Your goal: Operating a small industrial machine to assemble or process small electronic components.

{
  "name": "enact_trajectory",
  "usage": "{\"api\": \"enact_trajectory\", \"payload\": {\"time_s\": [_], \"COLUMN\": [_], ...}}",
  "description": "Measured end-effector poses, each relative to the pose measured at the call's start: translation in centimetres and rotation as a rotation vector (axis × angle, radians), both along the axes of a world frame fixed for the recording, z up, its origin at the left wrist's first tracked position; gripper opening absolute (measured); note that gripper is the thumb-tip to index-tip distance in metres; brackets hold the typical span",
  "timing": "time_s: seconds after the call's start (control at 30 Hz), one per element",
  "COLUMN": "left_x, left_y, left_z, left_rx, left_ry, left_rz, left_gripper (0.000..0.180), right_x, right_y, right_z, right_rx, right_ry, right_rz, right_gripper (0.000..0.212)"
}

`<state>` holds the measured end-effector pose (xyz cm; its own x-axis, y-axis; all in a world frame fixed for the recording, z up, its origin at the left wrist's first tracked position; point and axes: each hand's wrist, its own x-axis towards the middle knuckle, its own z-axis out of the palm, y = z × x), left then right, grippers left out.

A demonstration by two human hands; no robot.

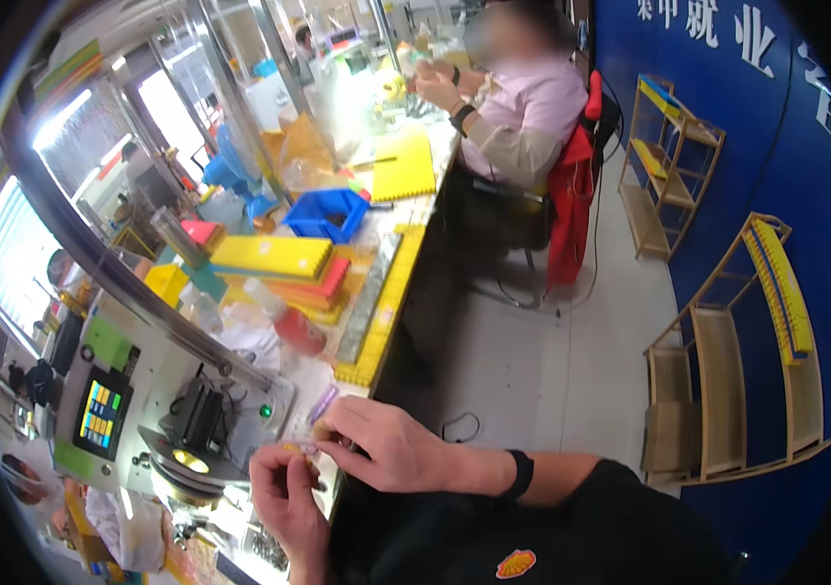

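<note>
At the near edge of the workbench my left hand (289,499) and my right hand (383,447) meet with fingertips pinched close together. Between them is a tiny pinkish piece (305,448), too small to name. A short purple stick-like thing (323,404) shows just beyond my right fingers; whether it is held or lies on the bench cannot be made out. Left of my hands stands a machine (196,414) with a lit touch screen (101,413) and a bright round lamp (189,460). My right wrist wears a black band.
Along the bench lie a bottle with red liquid (291,327), yellow strips (274,255), a grey bar (369,300) and a blue bin (328,214). A co-worker (533,117) sits further along. Wooden racks (715,375) line the blue wall at right. A cable lies on the floor.
</note>
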<state>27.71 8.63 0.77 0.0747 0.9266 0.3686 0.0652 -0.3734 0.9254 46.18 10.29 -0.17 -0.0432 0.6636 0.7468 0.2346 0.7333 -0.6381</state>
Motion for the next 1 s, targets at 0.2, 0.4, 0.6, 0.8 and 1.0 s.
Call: {"api": "enact_trajectory", "payload": {"time_s": [0.2,0.4,0.6,0.8,1.0], "left_x": [0.0,-0.4,-0.1,0.2,-0.1], "left_y": [0.0,0.0,0.0,0.7,0.7], "left_z": [0.7,1.1,1.0,1.4,1.1], "left_rx": [-0.053,-0.033,-0.069,-0.072,-0.131], "left_ry": [-0.037,-0.067,-0.104,-0.043,-0.063], "left_rz": [-0.010,-0.026,-0.049,-0.070,-0.084], "left_gripper": [0.002,0.006,0.005,0.003,0.004], "right_x": [3.0,11.6,18.7,22.2,23.7], "right_y": [1.3,7.3,12.6,16.7,18.8], "right_z": [1.4,1.5,2.2,0.2,-1.5], "right_rx": [-0.035,-0.079,-0.105,-0.205,-0.239], "right_ry": [0.142,0.381,0.456,0.537,0.591], "right_rz": [-0.215,-0.286,-0.325,-0.382,-0.410], "right_gripper": [0.011,0.017,0.023,0.024,0.022]}}
